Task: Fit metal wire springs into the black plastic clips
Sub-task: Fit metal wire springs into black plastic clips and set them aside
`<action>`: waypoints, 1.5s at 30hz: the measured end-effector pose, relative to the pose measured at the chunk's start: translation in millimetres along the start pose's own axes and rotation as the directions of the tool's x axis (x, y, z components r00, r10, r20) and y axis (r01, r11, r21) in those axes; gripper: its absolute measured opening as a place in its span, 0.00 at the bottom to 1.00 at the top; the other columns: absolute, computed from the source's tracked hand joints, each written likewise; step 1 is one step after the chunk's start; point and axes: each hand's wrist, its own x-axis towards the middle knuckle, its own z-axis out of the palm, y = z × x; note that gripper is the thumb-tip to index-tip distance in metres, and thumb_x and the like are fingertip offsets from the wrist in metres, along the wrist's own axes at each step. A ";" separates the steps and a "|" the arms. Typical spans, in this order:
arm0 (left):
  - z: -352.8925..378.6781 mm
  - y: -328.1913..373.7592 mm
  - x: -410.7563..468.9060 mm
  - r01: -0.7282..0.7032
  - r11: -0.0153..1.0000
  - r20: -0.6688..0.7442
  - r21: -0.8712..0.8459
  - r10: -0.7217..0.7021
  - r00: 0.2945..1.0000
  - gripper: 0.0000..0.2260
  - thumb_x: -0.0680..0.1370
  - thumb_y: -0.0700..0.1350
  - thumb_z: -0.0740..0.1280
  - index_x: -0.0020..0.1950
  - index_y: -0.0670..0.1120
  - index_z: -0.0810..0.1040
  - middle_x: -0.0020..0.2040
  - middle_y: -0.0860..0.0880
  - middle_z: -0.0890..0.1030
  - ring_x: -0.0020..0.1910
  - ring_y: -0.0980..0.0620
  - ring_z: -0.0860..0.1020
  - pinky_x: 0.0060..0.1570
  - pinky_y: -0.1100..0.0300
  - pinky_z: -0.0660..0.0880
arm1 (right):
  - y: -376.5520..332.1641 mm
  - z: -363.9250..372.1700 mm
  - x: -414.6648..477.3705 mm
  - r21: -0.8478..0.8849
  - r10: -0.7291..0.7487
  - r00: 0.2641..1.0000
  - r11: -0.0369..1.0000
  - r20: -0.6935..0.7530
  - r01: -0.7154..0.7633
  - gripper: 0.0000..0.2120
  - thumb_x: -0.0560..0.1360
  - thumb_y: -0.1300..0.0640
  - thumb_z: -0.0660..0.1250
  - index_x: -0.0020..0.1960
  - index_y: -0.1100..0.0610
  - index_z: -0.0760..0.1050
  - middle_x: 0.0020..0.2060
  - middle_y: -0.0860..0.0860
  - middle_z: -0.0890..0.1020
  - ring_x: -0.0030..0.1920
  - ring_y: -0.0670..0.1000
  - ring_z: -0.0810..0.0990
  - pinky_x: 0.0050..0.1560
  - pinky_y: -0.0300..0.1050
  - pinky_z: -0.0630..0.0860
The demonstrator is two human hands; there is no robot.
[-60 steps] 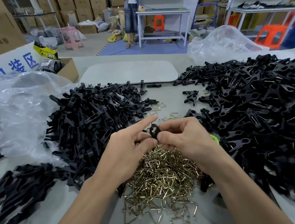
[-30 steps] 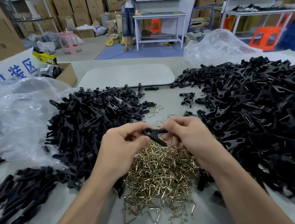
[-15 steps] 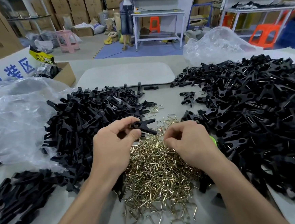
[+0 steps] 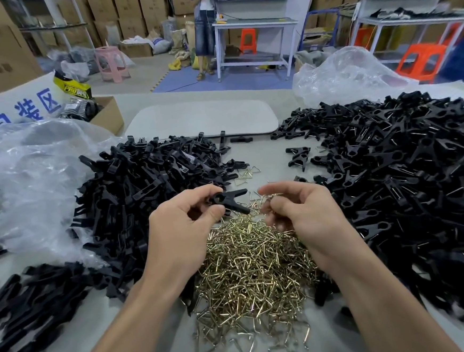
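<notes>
The right hand (image 4: 300, 215) has come off the black clip (image 4: 228, 199) and hovers just beside it, above the pile of wire springs (image 4: 254, 268) on the table (image 4: 271, 156). Its fingers (image 4: 277, 190) are curled; whether they pinch a spring cannot be told. The left hand (image 4: 179, 230) pinches the clip above the pile's far edge.

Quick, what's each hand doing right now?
Left hand: pinches a black clip.
Right hand: fingers curled above the spring pile; cannot tell if it holds a spring.
</notes>
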 end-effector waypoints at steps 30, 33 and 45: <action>1.3 0.6 -6.5 -0.126 0.992 0.013 -0.016 0.126 0.992 0.17 0.72 0.41 0.80 0.51 0.64 0.87 0.38 0.61 0.82 0.35 0.64 0.76 0.36 0.73 0.71 | 0.6 13.4 -2.8 -0.142 -0.075 0.967 0.989 -0.245 0.041 0.08 0.70 0.58 0.80 0.41 0.45 0.87 0.37 0.49 0.87 0.41 0.53 0.85 0.50 0.61 0.82; 2.9 0.8 -5.7 -0.135 0.991 0.007 -0.008 0.135 0.991 0.17 0.71 0.41 0.81 0.50 0.64 0.86 0.38 0.61 0.82 0.34 0.64 0.76 0.36 0.74 0.71 | -5.8 10.3 -5.7 -0.171 -0.090 0.969 0.984 -0.230 0.050 0.09 0.69 0.58 0.81 0.41 0.45 0.87 0.37 0.49 0.87 0.44 0.59 0.86 0.48 0.61 0.84; 3.3 6.1 -10.0 -0.194 0.978 0.022 -0.079 0.197 0.980 0.21 0.69 0.36 0.81 0.49 0.63 0.87 0.40 0.60 0.84 0.36 0.62 0.78 0.39 0.73 0.73 | -7.3 12.4 -4.8 0.323 0.116 0.985 0.944 -0.129 -0.069 0.07 0.71 0.70 0.75 0.38 0.60 0.86 0.36 0.58 0.86 0.34 0.51 0.84 0.35 0.38 0.81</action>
